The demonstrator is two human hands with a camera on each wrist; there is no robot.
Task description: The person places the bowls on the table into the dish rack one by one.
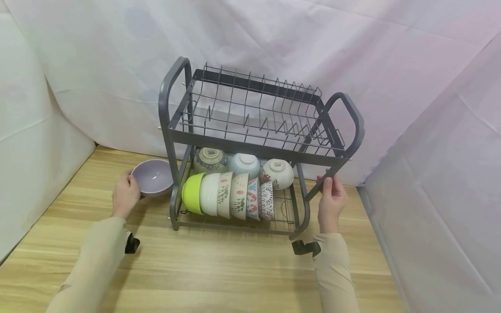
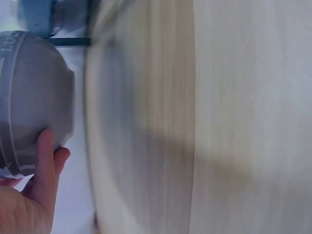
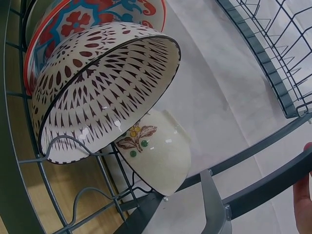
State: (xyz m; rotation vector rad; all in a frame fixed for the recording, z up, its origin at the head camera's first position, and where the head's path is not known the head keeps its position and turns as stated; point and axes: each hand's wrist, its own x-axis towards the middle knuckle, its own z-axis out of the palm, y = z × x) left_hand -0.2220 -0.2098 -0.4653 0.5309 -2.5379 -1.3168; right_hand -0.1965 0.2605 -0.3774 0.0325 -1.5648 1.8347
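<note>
My left hand (image 1: 126, 194) grips the rim of a greyish-purple bowl (image 1: 153, 176) just left of the rack, its inside facing up toward the head camera. In the left wrist view, the bowl's outer wall (image 2: 44, 92) shows, with fingers (image 2: 45, 161) against it; it appears held off the tabletop. At the dark grey two-tier dish rack (image 1: 235, 141), my right hand (image 1: 332, 203) pinches the right front post. Several bowls lean in a row along the lower front, from a lime-green bowl (image 1: 192, 194) to a brown-and-white patterned bowl (image 3: 105, 97).
Behind that row, a dark patterned bowl (image 1: 210, 160), a pale blue bowl (image 1: 243, 165) and a floral white bowl (image 1: 278, 174) lie upside down. The upper tier (image 1: 250, 104) has upright wire dividers. White cloth (image 1: 117, 56) surrounds the wooden table (image 1: 219, 269).
</note>
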